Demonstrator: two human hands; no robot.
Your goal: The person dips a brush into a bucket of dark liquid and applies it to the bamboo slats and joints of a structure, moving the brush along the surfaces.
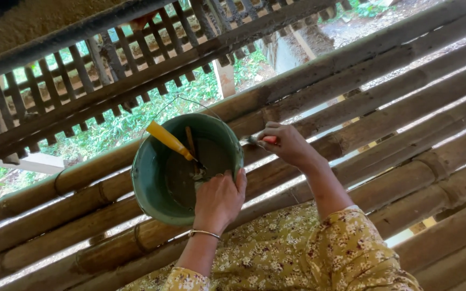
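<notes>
Yellow floral cloth (303, 253) of the person's garment lies nearest the lens, covering the lap and the right arm's sleeve. From it the left hand (219, 199), a thin metal bangle (205, 233) at its wrist, reaches forward; its fingers are curled over the near rim of a green bucket (152, 183), gripping that edge. The right hand (287, 143) sits just beside the bucket's right side, fingers clenched around a small tool with a red handle (269, 139) (its working end is too small to make out).

Inside the bucket a yellow-handled tool (169, 141) leans against the far-left rim, tip down toward the bottom, with a brown wooden stick (190, 141) next to it. A thin wire bail (190, 101) arches over the far rim.

Everything rests on a floor of round bamboo poles (405, 178), laid side by side with narrow bright gaps between them. Beyond stands a dark wooden slatted railing (82, 81), and through it green foliage (125, 126) and bare ground show below.
</notes>
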